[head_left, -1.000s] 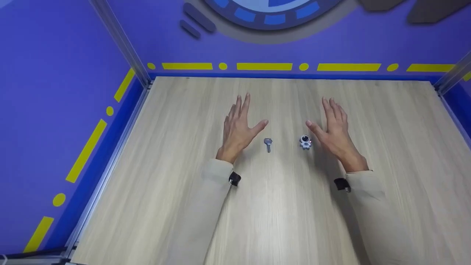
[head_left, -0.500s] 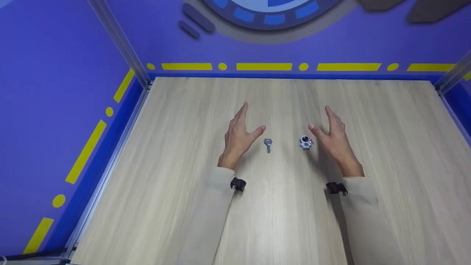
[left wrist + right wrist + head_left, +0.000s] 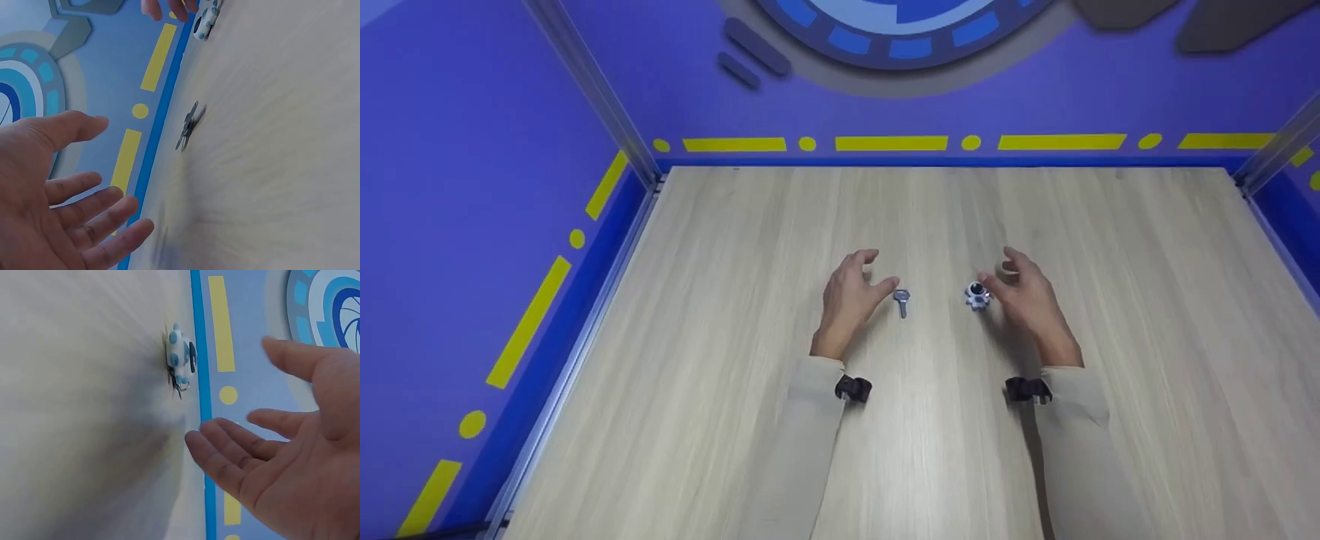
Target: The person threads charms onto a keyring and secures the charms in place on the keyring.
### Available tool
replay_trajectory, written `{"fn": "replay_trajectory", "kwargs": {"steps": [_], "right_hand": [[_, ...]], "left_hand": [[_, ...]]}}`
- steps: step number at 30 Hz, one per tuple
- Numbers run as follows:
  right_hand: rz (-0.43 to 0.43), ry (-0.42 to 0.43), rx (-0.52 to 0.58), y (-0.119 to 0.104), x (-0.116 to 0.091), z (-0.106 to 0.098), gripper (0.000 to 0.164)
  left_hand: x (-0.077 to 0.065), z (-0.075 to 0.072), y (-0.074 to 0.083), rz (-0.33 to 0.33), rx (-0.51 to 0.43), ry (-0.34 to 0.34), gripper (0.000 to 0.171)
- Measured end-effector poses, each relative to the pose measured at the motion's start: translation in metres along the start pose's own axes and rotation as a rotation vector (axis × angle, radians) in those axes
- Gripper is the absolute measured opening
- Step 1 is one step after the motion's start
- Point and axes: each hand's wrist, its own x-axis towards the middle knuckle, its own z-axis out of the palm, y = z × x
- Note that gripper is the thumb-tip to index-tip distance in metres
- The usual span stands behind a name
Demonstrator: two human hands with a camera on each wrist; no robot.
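A key [image 3: 902, 301] and a small figurine [image 3: 977, 299] lie on a wooden table [image 3: 720, 337].
Just left of the key, the left hand [image 3: 848, 304] hovers, fingers loosely bent, thumb parted, holding nothing; right of the key is the figurine (white, dark-visored), and past it the right hand [image 3: 1033, 306], likewise loosely bent, thumb parted, holding nothing.

One key [image 3: 903, 304], one astronaut figure [image 3: 977, 300], two wrist cameras [image 3: 853, 388] [image 3: 1027, 389], two sleeves [image 3: 802, 442] [image 3: 1076, 442], one table [image 3: 735, 300]
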Motion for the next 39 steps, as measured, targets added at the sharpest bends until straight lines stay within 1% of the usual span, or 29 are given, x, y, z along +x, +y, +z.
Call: {"fn": "replay_trajectory", "kwargs": {"steps": [3, 7, 11, 14, 16, 19, 22, 25, 29, 33, 36, 39], "right_hand": [[0.018, -0.009, -0.041, 0.001, 0.001, 0.005, 0.075], [0.049, 0.008, -0.087, 0.003, 0.004, 0.009, 0.065], [0.082, 0.021, -0.112, 0.006, 0.005, 0.011, 0.056], [0.102, 0.021, -0.121, 0.006, 0.005, 0.013, 0.052], [0.110, 0.019, -0.121, 0.004, 0.005, 0.015, 0.053], [0.098, 0.003, -0.127, 0.001, 0.006, 0.018, 0.058], [0.077, -0.009, -0.155, -0.001, 0.007, 0.021, 0.057], [0.066, -0.008, -0.195, -0.002, 0.007, 0.022, 0.050], [0.061, -0.014, -0.215, -0.003, 0.007, 0.022, 0.038], [0.043, -0.029, -0.196, -0.001, 0.007, 0.019, 0.034], [0.042, -0.058, -0.137, 0.001, 0.007, 0.015, 0.033], [0.049, -0.075, -0.065, 0.001, 0.008, 0.011, 0.033]], "left_hand": [[-0.002, 0.004, -0.002, -0.023, 0.020, -0.003, 0.054], [-0.004, 0.010, -0.003, -0.041, 0.037, -0.008, 0.048], [-0.004, 0.017, -0.003, -0.052, 0.068, -0.029, 0.043], [-0.005, 0.022, -0.003, -0.060, 0.097, -0.053, 0.039], [-0.006, 0.024, -0.002, -0.067, 0.114, -0.067, 0.038], [-0.008, 0.024, -0.001, -0.074, 0.139, -0.082, 0.040], [-0.009, 0.024, 0.000, -0.070, 0.152, -0.101, 0.044], [-0.009, 0.023, -0.001, -0.060, 0.148, -0.120, 0.044], [-0.009, 0.021, -0.003, -0.049, 0.132, -0.119, 0.037], [-0.008, 0.019, -0.005, -0.046, 0.118, -0.123, 0.034], [-0.007, 0.019, -0.006, -0.054, 0.100, -0.128, 0.031], [-0.006, 0.018, -0.007, -0.060, 0.068, -0.129, 0.024]]}}
